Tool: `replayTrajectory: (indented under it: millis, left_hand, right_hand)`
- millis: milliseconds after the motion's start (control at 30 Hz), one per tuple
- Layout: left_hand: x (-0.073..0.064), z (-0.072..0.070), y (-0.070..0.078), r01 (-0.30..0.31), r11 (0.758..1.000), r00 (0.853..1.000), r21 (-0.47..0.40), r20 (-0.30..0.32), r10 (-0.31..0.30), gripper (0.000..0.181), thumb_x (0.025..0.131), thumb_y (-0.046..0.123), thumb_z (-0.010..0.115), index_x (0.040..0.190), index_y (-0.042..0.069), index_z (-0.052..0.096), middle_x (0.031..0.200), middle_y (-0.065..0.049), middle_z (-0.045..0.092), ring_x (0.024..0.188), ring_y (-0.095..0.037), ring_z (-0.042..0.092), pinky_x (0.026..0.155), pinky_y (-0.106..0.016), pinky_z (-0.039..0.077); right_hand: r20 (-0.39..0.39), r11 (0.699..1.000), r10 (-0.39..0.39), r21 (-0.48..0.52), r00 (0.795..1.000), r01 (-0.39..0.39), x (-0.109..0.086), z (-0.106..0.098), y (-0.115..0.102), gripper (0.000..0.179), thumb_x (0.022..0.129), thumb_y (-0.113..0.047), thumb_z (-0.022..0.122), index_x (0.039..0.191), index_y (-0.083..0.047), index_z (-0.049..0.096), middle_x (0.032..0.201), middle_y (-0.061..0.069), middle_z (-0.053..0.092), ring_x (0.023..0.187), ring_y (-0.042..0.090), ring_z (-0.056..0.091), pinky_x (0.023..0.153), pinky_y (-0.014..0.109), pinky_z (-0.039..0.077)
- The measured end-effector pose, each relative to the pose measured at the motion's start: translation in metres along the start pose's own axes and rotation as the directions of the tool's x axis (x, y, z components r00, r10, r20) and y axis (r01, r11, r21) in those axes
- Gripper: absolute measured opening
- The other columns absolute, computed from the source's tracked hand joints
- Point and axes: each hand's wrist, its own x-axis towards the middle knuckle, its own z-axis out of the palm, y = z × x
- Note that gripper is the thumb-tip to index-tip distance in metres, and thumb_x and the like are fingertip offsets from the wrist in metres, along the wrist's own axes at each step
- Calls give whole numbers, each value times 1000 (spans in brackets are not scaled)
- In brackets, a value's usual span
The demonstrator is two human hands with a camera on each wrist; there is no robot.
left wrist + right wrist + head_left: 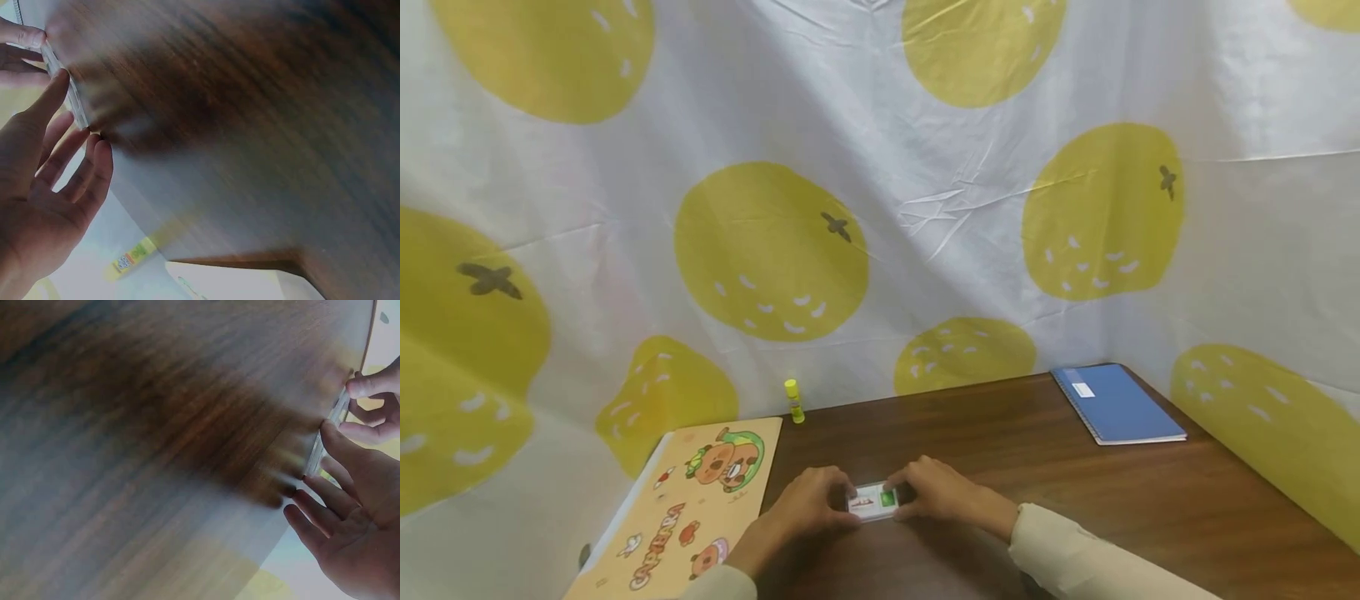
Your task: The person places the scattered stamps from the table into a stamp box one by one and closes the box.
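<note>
A small, flat, clear-edged case (871,502) with a white face, a reddish figure and a green patch lies level at the front middle of the dark wooden table. My left hand (811,502) pinches its left end between thumb and fingers. On the opposite end, the right hand (942,493) grips in the same way. Both wrist views show the case edge-on, as a thin layered strip (74,103), close to the tabletop. What kind of case it is cannot be made out.
An orange capybara folder (700,508) lies at left, near the left forearm. Behind it stands a yellow glue stick (794,402). A blue spiral notebook (1123,404) lies at the back right. A white curtain with yellow fruit (925,208) hangs along the table's back and sides.
</note>
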Motion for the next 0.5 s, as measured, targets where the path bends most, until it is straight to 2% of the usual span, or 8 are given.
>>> replayTrajectory:
  millis: [233, 500]
  left_hand:
    - [-2, -1, -1, -20, 1000, 1000, 7, 6, 20, 36, 77, 34, 92, 101, 14, 73, 107, -2, 73, 101, -27, 68, 83, -48, 56]
    - [-2, 3, -3, 0, 1000, 1000, 16, 0, 0, 37, 79, 37, 90, 103, 16, 73, 109, 0, 72, 103, -24, 68, 85, -47, 56]
  right_hand:
    - [-9, 999, 42, -1, 999, -42, 2, 4, -1, 38, 79, -25, 91, 112, -10, 79, 107, 6, 78, 92, 15, 71, 78, 33, 59]
    - [-9, 997, 72, -8, 997, -72, -2, 6, 2, 40, 80, -26, 91, 114, -12, 77, 104, 8, 78, 88, 15, 69, 74, 35, 58]
